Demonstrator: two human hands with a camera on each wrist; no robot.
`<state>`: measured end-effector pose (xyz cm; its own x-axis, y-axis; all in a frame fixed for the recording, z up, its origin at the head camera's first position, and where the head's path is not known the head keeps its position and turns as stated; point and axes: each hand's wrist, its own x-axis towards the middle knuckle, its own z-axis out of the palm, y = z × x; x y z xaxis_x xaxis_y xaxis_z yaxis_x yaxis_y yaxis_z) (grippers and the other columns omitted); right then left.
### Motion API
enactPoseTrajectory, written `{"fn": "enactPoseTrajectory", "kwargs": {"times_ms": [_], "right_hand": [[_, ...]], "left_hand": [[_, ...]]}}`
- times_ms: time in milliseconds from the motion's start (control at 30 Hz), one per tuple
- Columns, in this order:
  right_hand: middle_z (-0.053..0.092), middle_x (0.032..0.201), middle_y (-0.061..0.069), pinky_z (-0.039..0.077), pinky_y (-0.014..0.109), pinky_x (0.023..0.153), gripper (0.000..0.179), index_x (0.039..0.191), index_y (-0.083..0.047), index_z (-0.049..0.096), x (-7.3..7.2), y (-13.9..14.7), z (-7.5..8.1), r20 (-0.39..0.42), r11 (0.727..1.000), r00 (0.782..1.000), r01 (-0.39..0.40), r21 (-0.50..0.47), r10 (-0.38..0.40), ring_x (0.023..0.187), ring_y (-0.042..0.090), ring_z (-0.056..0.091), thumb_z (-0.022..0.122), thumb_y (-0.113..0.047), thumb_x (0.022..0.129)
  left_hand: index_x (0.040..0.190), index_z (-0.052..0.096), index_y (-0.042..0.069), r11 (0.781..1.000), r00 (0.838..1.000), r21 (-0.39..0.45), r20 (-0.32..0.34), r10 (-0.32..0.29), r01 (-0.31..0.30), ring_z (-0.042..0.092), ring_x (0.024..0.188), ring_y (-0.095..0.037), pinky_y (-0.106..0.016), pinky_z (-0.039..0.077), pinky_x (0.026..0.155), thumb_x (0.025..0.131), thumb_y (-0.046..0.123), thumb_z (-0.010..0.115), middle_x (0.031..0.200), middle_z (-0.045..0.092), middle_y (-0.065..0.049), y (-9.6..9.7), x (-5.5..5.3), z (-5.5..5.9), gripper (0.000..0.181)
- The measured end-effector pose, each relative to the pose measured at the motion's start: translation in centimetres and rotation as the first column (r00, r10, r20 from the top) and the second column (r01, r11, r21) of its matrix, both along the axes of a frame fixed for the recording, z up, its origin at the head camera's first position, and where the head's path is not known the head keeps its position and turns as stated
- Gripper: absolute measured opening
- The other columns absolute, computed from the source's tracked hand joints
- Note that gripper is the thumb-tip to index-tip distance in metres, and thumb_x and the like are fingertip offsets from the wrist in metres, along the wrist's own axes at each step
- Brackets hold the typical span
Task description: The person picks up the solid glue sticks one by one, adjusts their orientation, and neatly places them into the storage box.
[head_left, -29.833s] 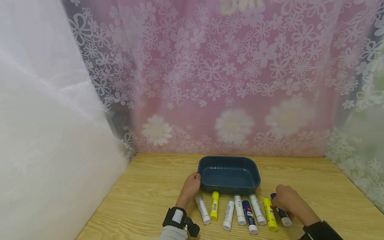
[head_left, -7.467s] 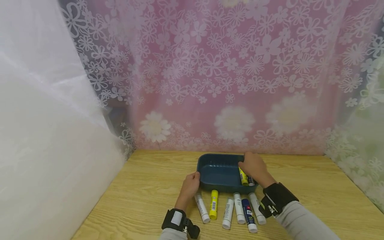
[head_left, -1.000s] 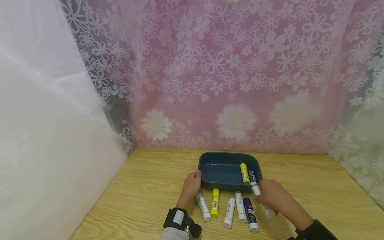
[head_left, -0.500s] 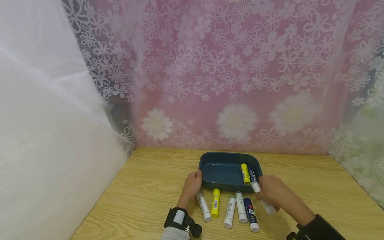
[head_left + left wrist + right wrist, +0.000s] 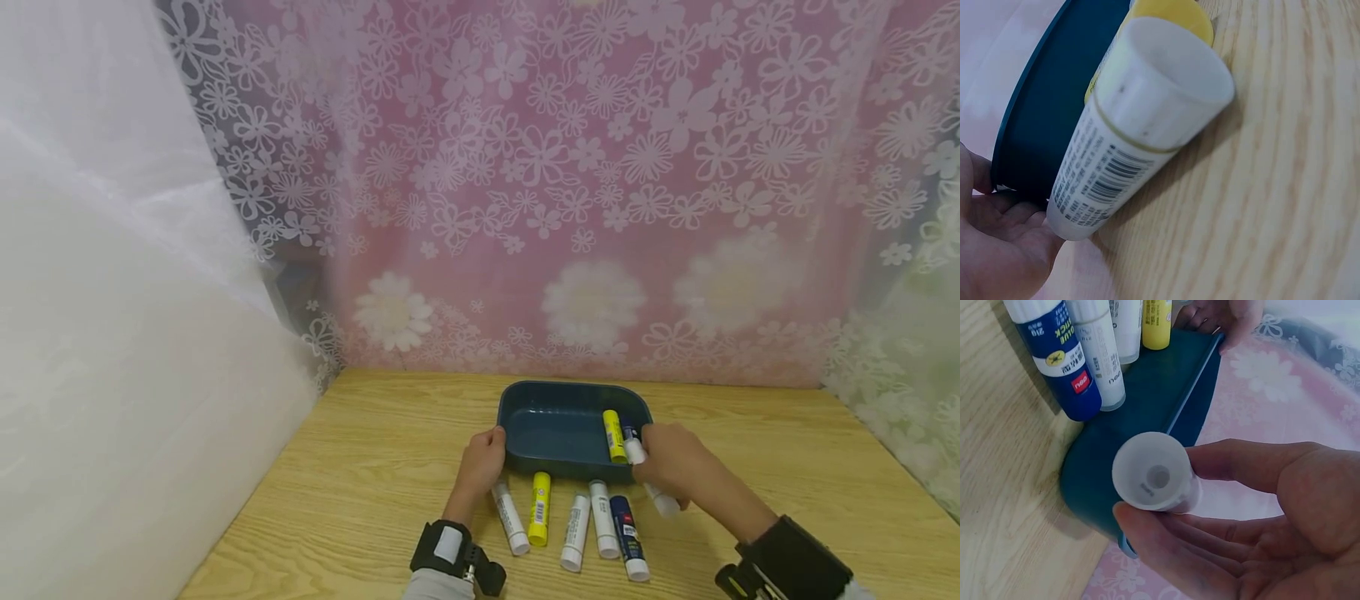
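My left hand [image 5: 480, 462] grips the left end of a dark teal rectangular dish [image 5: 551, 429], thumb at its rim. In the right wrist view, the thumb and fingers of my right hand [image 5: 678, 458] pinch a white glue stick [image 5: 1152, 472], its hollow end facing the camera. In the head view that stick slants over the dish's front right corner, its middle hidden by the hand. Inside the dish, toward the right, lie a yellow glue stick [image 5: 613, 436] and a navy one [image 5: 628, 432], the latter partly covered by the held stick.
In front of the dish, on the wooden table [image 5: 375, 467], lie a white glue stick [image 5: 510, 518], a yellow one [image 5: 539, 508], two more white ones and a navy one [image 5: 628, 537]. A pink flowered curtain [image 5: 480, 208] hangs behind; white sheeting [image 5: 150, 333] stands at left.
Over the last second the right hand has carried the white glue stick up and left from in front of the dish to over its corner. Earlier, the yellow and navy sticks went in.
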<state>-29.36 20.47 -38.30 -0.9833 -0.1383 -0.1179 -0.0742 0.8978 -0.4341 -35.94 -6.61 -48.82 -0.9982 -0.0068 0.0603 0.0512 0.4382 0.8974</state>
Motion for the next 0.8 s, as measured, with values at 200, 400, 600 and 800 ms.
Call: {"fn": "enactPoseTrajectory", "kwargs": {"times_ms": [200, 400, 600, 800], "right_hand": [[0.056, 0.075, 0.011, 0.052, 0.031, 0.042, 0.022, 0.093, 0.005, 0.058, -0.8, -0.4, 0.4, -0.028, 1.0, 1.0, 0.002, 0.009, -0.002, 0.054, 0.021, 0.06, 0.071, -0.01, 0.083], [0.058, 0.075, 0.011, 0.053, 0.031, 0.044, 0.02, 0.092, 0.005, 0.059, -1.7, -0.6, 0.5, -0.038, 1.0, 0.999, 0.009, 0.027, -0.008, 0.055, 0.02, 0.061, 0.07, -0.009, 0.084], [0.058, 0.074, 0.011, 0.052, 0.03, 0.043, 0.021, 0.094, 0.007, 0.059, -2.7, -1.0, 0.8, -0.074, 0.999, 0.997, 0.013, 0.032, -0.011, 0.055, 0.02, 0.061, 0.069, -0.009, 0.084], [0.059, 0.072, 0.011, 0.05, 0.031, 0.043, 0.026, 0.099, 0.009, 0.06, -3.5, -1.8, 1.8, -0.124, 0.999, 0.992, -0.001, 0.038, 0.006, 0.053, 0.02, 0.059, 0.07, -0.01, 0.085]], "left_hand": [[0.096, 0.07, 0.003, 1.0, 1.0, 0.004, 0.0, 0.001, -0.001, 0.052, 0.086, -0.02, -0.035, 0.041, 0.073, 0.109, 0.029, 0.04, 0.093, 0.061, -0.007, 0.0, 0.1, 0.0, 0.041], [0.104, 0.072, 0.003, 1.0, 1.0, -0.007, -0.001, 0.003, -0.003, 0.059, 0.097, -0.022, -0.04, 0.047, 0.08, 0.109, 0.03, 0.04, 0.106, 0.068, -0.01, -0.1, 0.1, -0.1, 0.042], [0.104, 0.072, 0.003, 1.0, 1.0, -0.012, 0.004, -0.003, 0.003, 0.056, 0.091, -0.021, -0.038, 0.044, 0.076, 0.109, 0.03, 0.04, 0.101, 0.066, -0.01, -0.2, 0.0, -0.1, 0.042], [0.107, 0.073, 0.003, 1.0, 1.0, -0.007, 0.001, -0.002, 0.002, 0.058, 0.092, -0.021, -0.038, 0.045, 0.076, 0.109, 0.03, 0.04, 0.101, 0.067, -0.01, -0.2, -0.1, -0.3, 0.042]]}}
